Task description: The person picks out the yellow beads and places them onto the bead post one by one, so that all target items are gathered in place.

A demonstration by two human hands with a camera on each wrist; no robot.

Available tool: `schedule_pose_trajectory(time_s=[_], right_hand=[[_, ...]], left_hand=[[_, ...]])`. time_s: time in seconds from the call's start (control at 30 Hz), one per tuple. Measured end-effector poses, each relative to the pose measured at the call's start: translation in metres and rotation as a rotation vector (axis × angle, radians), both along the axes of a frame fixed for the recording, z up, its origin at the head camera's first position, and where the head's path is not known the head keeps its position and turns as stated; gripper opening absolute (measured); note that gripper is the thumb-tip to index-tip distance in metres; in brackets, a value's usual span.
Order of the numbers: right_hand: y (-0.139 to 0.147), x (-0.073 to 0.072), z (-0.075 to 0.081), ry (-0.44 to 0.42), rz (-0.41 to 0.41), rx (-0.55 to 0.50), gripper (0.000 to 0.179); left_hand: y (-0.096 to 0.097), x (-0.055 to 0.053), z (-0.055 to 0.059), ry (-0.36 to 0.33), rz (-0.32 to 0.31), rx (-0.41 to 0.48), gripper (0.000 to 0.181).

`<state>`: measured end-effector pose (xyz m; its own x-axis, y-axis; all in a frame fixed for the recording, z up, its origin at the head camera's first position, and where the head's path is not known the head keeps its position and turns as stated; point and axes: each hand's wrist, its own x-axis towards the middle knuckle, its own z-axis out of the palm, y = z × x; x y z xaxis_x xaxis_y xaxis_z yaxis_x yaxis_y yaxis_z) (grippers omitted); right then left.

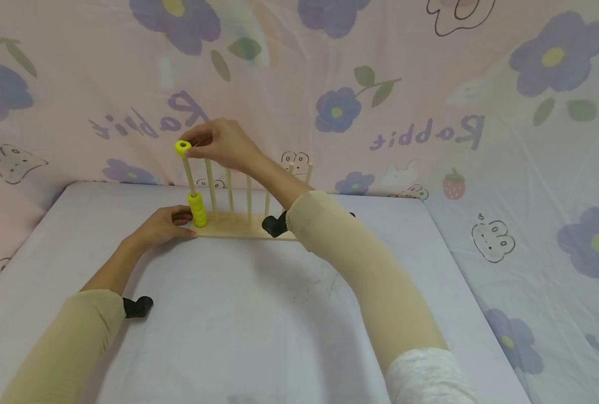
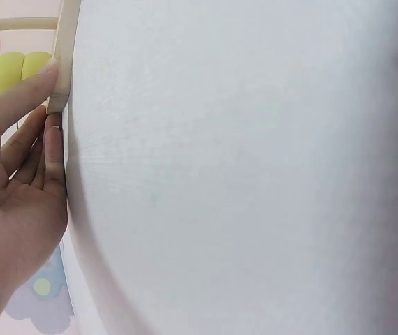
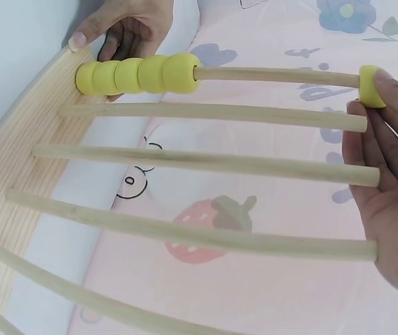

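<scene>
My right hand (image 1: pixel 224 143) pinches a yellow bead (image 1: pixel 182 148) between thumb and fingers, at the top of the leftmost peg (image 3: pixel 276 75). Lower on that same peg, several yellow beads (image 1: pixel 197 211) are stacked down to the wooden base (image 1: pixel 231 229). At the base's left end, my left hand (image 1: pixel 161 225) holds the wood, thumb at the front edge and fingers at the end. The left wrist view shows the thumb (image 2: pixel 28 94) over the board beside the yellow beads, partly covering them.
Several bare wooden pegs (image 3: pixel 206 161) stand in a row along the base, right of the beaded one; my right forearm hides some. A white cloth (image 1: pixel 218 314) covers the table. Behind it hangs a printed curtain (image 1: pixel 279 84) with flowers and rabbits.
</scene>
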<state>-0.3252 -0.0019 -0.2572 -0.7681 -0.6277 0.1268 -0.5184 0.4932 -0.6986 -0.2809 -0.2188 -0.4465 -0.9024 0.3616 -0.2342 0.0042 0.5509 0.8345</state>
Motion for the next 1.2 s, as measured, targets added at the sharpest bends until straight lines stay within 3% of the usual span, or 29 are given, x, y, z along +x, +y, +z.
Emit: schedule_pose_trajectory(time_s=[0.53, 0.97, 1.2], right_hand=[[-0.0024, -0.0002, -0.0037, 0.009, 0.022, 0.103, 0.032], [0.0009, 0.0000, -0.0046, 0.028, 0.018, 0.058, 0.030], [0.0053, 0.0026, -0.0025, 0.037, 0.002, -0.016, 0.027]], left_hand=[[0.0002, 0.0015, 0.0004, -0.002, -0.006, 0.008, 0.079], [0.0013, 0.0013, -0.0002, 0.017, -0.007, 0.020, 0.080], [0.0010, 0.0013, -0.0020, 0.022, -0.003, 0.015, 0.079]])
